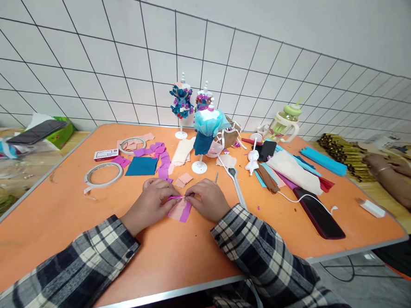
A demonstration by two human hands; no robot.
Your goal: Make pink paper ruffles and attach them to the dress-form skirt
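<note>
Sleeves, left hand, right hand on pink paper (box print unreadable)

Orange table, teal-dressed mini mannequin, white tape ring, red phone, green-lidded bottle, gold tubes

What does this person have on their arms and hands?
Long plaid shirt sleeves cover both arms: the left sleeve and right sleeve are checked in dark navy, grey and cream, ending in cuffs. The left hand and right hand are bare, without gloves.
</note>
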